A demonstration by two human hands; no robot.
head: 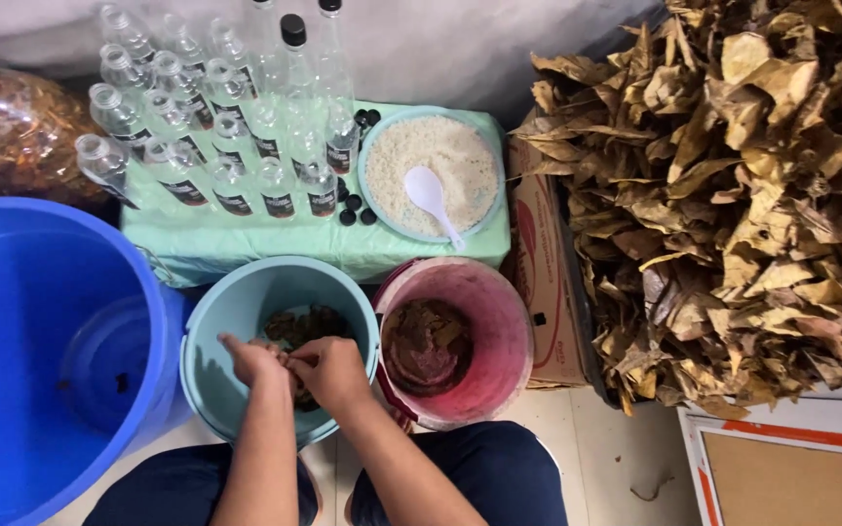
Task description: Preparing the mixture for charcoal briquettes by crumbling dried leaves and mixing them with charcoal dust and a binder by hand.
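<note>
My left hand [253, 360] and right hand [328, 368] pinch a limp wet leaf [289, 368], probably tear-prone, over the teal bucket's [209, 331] six o'clock rim.

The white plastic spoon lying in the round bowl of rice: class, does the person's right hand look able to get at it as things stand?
Probably yes. The white plastic spoon lies uncovered on the rice, past the pink bucket, with nothing above it. The right hand is now inside the teal bucket, busy with wet leaves.

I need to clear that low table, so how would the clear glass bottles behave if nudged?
The clear glass bottles look empty, tall and narrow-based, so probably light and apt to tip. They stand packed close on a soft green cloth, so one falling would likely knock its neighbours. Being glass, they may break, and once down they could roll.
</note>
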